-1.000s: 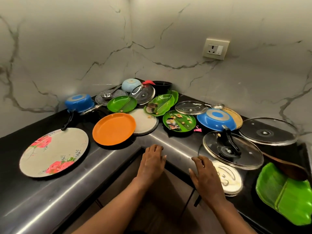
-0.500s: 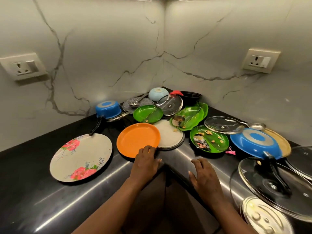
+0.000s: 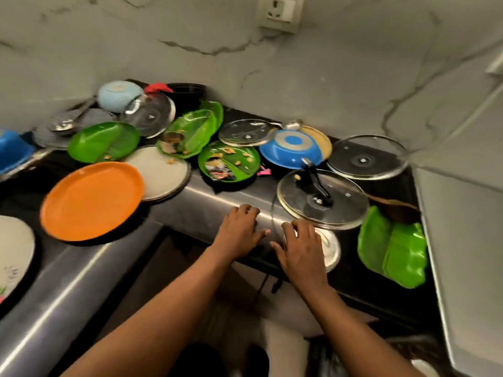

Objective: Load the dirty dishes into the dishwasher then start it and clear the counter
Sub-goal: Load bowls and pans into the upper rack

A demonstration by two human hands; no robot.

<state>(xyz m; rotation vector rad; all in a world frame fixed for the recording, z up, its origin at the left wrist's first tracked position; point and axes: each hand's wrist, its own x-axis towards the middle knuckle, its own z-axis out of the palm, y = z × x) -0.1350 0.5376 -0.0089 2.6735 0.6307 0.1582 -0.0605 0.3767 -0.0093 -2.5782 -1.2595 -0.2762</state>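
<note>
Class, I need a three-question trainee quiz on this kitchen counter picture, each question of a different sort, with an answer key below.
1. True or false: the orange plate has food scraps on it.
2. Multiple choice: the right hand rests over which item? A) small steel plate B) blue pan C) wooden spoon
3. Fill in: the left hand lies on the counter's ____ edge.

Key: 1 false; 2 A; 3 steel.
</note>
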